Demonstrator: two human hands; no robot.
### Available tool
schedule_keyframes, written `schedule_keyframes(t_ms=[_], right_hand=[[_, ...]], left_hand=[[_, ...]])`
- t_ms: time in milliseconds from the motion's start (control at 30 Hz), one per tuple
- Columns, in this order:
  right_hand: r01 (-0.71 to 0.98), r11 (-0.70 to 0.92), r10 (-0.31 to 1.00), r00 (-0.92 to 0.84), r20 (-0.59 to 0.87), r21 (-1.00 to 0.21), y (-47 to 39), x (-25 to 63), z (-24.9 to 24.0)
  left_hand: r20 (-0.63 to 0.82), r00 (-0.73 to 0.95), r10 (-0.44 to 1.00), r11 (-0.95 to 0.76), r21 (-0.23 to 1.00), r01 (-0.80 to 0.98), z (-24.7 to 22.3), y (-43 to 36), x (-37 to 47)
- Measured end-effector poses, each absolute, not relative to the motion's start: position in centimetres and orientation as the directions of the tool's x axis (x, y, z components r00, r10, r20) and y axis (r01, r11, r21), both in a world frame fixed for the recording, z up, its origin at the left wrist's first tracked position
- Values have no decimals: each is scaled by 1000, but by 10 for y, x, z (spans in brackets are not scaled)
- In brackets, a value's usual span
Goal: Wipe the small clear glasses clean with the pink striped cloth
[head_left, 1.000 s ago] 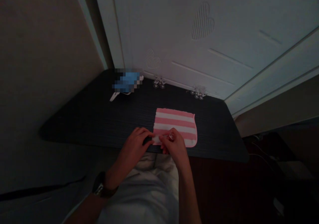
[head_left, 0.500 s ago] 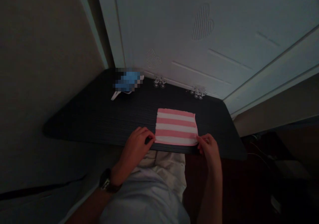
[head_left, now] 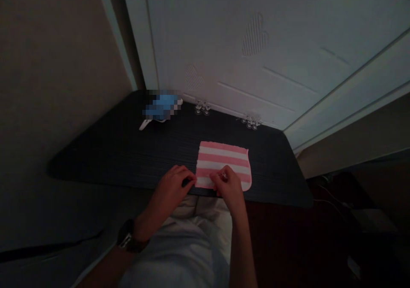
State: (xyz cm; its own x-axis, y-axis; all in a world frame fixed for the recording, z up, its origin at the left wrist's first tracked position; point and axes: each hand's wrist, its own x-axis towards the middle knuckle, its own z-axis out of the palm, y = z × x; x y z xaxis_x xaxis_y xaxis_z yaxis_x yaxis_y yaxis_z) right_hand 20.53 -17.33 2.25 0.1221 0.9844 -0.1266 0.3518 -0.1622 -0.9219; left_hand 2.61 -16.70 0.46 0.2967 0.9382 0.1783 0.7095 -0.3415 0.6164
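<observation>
A small pink-and-white striped cloth (head_left: 237,155) lies flat near the front edge of the black table. At its left front corner, my left hand (head_left: 174,185) is closed in a pinch on the fabric. A dark watch (head_left: 130,236) is on that wrist. My right hand (head_left: 229,185) reaches over the front part of the cloth, its thumb and fingers pinched together at the front edge, near the middle. It hides part of that edge. The right front corner of the cloth lies loose and rounded.
The black table (head_left: 128,151) stands against a white panel (head_left: 205,31) with raised hearts. Several clear, small knob-like pieces (head_left: 202,107) and another cluster of clear pieces (head_left: 252,121) sit at the back. A blurred blue item (head_left: 162,106) with white parts lies back left.
My right hand has let go of the cloth's right front corner and moved left to the middle of the front edge. My left hand stays at the left corner.
</observation>
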Motion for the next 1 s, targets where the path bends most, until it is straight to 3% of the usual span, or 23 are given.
schedule_keyframes(t_ms=[133, 400, 733, 1000], right_hand=[[378, -176, 983, 123, -139, -909, -173, 203, 16], [226, -225, 974, 73, -214, -948, -171, 199, 12], [362, -248, 969, 93, -230, -898, -174, 204, 15], [372, -295, 913, 383, -144, -880, -189, 298, 16]], left_hand=[[175, 303, 937, -344, 618, 707, 4, -167, 26], [152, 298, 942, -327, 607, 724, 1, -166, 29], [177, 318, 931, -362, 547, 755, 5, -169, 31], [200, 309, 930, -366, 579, 729, 12, -169, 34]])
